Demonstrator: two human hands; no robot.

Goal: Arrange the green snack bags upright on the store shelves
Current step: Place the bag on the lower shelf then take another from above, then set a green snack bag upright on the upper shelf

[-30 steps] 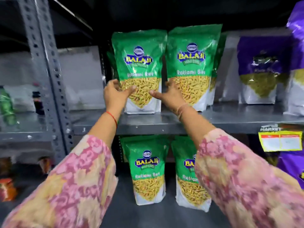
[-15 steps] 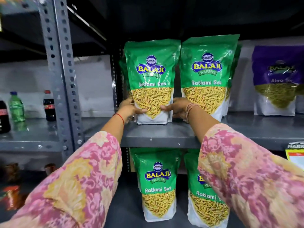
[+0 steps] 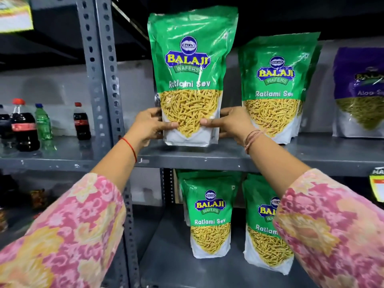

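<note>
A green snack bag (image 3: 190,59) stands upright at the front of the middle shelf (image 3: 207,161), its base at the shelf surface. My left hand (image 3: 150,123) grips its lower left side and my right hand (image 3: 230,123) grips its lower right side, thumbs on the front. A second green bag (image 3: 276,80) stands upright to its right, with more bags behind it. Two green bags (image 3: 209,213) (image 3: 261,235) stand on the lower shelf, the right one partly hidden by my sleeve.
A purple snack bag (image 3: 359,90) stands at the far right of the middle shelf. A perforated grey upright post (image 3: 101,80) borders the bay on the left. Beyond it, several drink bottles (image 3: 25,127) stand on the neighbouring shelf. A yellow price tag (image 3: 377,188) hangs at the right edge.
Both hands closed on the left green bag's lower sides and drew it forward toward the shelf's front edge. The view moved closer and shifted left.
</note>
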